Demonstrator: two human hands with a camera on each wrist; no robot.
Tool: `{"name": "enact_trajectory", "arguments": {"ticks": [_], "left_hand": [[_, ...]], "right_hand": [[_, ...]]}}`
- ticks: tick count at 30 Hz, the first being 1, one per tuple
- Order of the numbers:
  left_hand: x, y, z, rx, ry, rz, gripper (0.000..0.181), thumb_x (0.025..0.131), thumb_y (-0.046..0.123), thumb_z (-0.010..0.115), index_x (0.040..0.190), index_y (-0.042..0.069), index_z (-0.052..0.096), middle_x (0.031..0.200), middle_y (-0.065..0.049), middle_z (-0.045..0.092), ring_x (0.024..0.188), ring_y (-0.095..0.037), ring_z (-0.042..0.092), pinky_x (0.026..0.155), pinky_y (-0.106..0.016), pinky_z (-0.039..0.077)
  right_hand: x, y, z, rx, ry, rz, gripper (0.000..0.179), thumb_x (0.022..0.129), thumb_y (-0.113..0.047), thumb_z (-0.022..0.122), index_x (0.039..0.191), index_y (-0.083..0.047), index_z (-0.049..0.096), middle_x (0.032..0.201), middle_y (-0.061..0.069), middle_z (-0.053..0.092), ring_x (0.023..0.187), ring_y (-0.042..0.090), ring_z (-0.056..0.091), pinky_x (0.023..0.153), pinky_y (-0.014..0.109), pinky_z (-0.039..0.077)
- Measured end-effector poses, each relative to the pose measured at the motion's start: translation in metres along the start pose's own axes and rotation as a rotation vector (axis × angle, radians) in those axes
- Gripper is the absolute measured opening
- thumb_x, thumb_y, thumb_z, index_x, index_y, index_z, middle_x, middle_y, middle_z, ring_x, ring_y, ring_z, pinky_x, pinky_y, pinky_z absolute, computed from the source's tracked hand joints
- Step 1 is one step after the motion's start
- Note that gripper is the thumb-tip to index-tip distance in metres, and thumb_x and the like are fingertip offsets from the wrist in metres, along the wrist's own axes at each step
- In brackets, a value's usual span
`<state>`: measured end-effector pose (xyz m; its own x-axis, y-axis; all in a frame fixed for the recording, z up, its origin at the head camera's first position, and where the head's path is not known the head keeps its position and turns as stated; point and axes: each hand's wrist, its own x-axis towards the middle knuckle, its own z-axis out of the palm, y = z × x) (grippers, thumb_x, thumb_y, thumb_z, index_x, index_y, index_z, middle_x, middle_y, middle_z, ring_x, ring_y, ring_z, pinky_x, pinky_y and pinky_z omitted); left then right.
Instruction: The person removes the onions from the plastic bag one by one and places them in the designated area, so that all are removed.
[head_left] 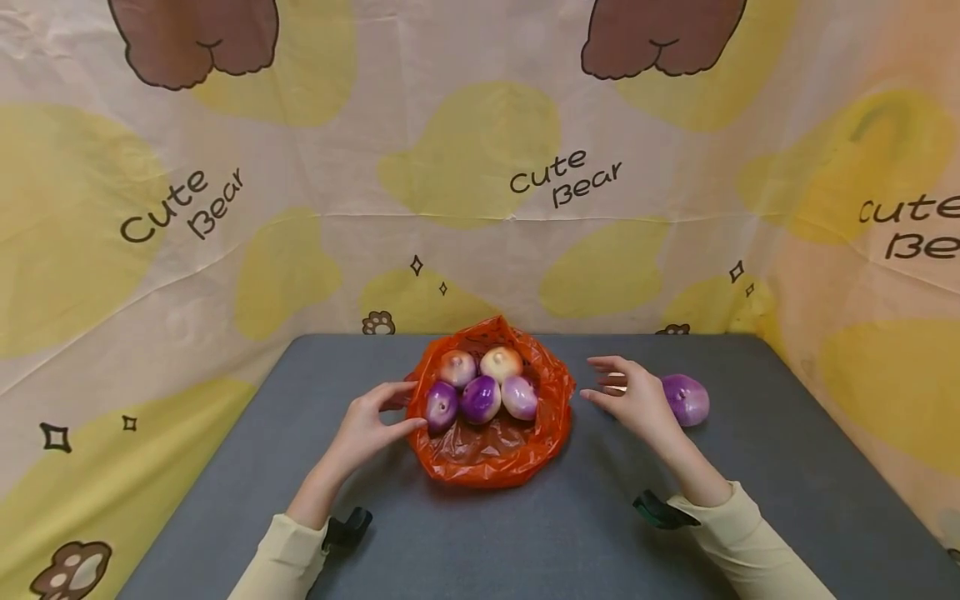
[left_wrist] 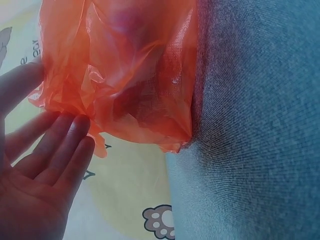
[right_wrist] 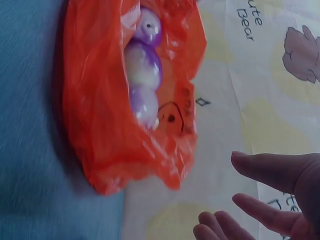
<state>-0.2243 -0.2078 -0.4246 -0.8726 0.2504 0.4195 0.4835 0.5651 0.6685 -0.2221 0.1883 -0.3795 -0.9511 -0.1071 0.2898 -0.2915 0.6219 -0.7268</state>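
Note:
An orange-red plastic bag point(head_left: 487, 475) stands with its mouth spread wide on the grey table. Several onions lie inside, among them a purple onion point(head_left: 481, 400) and a paler, yellowish onion point(head_left: 501, 363). At the bag's left side, my left hand point(head_left: 369, 421) touches the plastic with thumb and fingers spread apart; in the left wrist view the fingers point(left_wrist: 70, 142) look fairly straight. My right hand point(head_left: 633, 396) hovers right of the bag, fingers loosely bent and holding nothing. Just beyond it sits a purple onion point(head_left: 686, 400). Something pale shows partly behind the right fingers, mostly hidden.
The grey table point(head_left: 480, 550) meets a printed cloth backdrop point(head_left: 465, 167) at its far edge, and cloth also hangs at both sides. Dark straps, one strap point(head_left: 663, 510) at the right and one strap point(head_left: 348, 527) at the left, sit at the sleeve cuffs.

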Motion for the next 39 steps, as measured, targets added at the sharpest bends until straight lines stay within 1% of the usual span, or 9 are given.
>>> {"name": "enact_trajectory", "arguments": {"ticks": [4,10,14,17,24,28,31,35,39], "left_hand": [[0.001,0.001,-0.001,0.007,-0.003,0.006,0.053,0.075,0.030,0.081,0.121,0.012,0.063,0.110,-0.001,0.067,0.095,-0.017,0.066,0.085,-0.037,0.056],[0.001,0.004,0.000,-0.002,-0.008,0.015,0.053,0.075,0.028,0.081,0.121,0.011,0.062,0.110,-0.003,0.067,0.095,-0.019,0.066,0.085,-0.038,0.056],[0.001,0.006,0.001,-0.002,-0.006,0.034,0.053,0.075,0.028,0.081,0.121,0.010,0.063,0.110,-0.005,0.067,0.094,-0.021,0.066,0.084,-0.041,0.055],[0.001,0.006,0.001,-0.003,-0.006,0.029,0.052,0.075,0.028,0.081,0.120,0.011,0.063,0.111,-0.004,0.067,0.094,-0.021,0.066,0.084,-0.042,0.055],[0.001,0.004,0.002,0.011,-0.012,0.022,0.053,0.075,0.029,0.081,0.121,0.010,0.063,0.113,-0.005,0.066,0.095,-0.021,0.067,0.085,-0.042,0.055],[0.001,0.005,0.002,0.017,-0.015,0.015,0.053,0.075,0.028,0.081,0.121,0.010,0.062,0.113,-0.005,0.066,0.095,-0.022,0.067,0.085,-0.041,0.055],[0.001,0.006,0.001,0.014,-0.020,0.015,0.053,0.075,0.029,0.081,0.121,0.010,0.062,0.114,-0.006,0.066,0.096,-0.023,0.066,0.085,-0.042,0.055],[0.000,0.007,0.002,0.011,-0.026,0.008,0.054,0.075,0.030,0.081,0.121,0.011,0.062,0.114,-0.005,0.066,0.096,-0.023,0.066,0.085,-0.042,0.055],[0.000,0.006,0.003,0.016,-0.026,0.004,0.053,0.075,0.030,0.081,0.121,0.011,0.062,0.114,-0.005,0.066,0.096,-0.022,0.066,0.085,-0.041,0.055]], "right_hand": [[0.005,-0.006,0.013,0.029,-0.029,-0.019,0.047,0.080,-0.020,0.077,0.122,-0.006,0.061,0.116,0.021,0.064,0.101,0.036,0.066,0.085,0.046,0.055],[0.014,-0.015,0.034,0.102,-0.085,-0.031,0.045,0.080,-0.017,0.076,0.120,-0.002,0.062,0.114,0.019,0.066,0.099,0.034,0.067,0.081,0.042,0.057],[0.018,-0.018,0.047,0.104,-0.121,-0.033,0.042,0.080,-0.017,0.076,0.118,-0.002,0.063,0.113,0.018,0.067,0.099,0.030,0.067,0.080,0.040,0.057],[0.021,-0.017,0.054,0.089,-0.140,-0.025,0.043,0.080,-0.018,0.076,0.118,-0.003,0.064,0.112,0.017,0.068,0.100,0.028,0.067,0.081,0.038,0.057],[0.025,-0.012,0.061,0.018,-0.131,0.028,0.045,0.079,-0.022,0.078,0.120,-0.009,0.065,0.114,0.012,0.068,0.103,0.028,0.065,0.086,0.041,0.055],[0.027,-0.005,0.064,-0.026,-0.121,0.038,0.047,0.078,-0.024,0.078,0.121,-0.009,0.064,0.115,0.012,0.068,0.103,0.029,0.064,0.086,0.042,0.055],[0.028,0.000,0.068,-0.032,-0.122,0.045,0.048,0.078,-0.022,0.078,0.122,-0.008,0.063,0.114,0.014,0.068,0.101,0.030,0.065,0.084,0.041,0.056],[0.029,0.003,0.071,-0.012,-0.132,0.059,0.050,0.078,-0.018,0.078,0.123,-0.004,0.061,0.115,0.017,0.067,0.101,0.030,0.066,0.083,0.040,0.056],[0.028,0.004,0.073,0.001,-0.137,0.061,0.052,0.078,-0.020,0.077,0.123,-0.001,0.059,0.115,0.020,0.066,0.100,0.031,0.066,0.081,0.039,0.057]]}}
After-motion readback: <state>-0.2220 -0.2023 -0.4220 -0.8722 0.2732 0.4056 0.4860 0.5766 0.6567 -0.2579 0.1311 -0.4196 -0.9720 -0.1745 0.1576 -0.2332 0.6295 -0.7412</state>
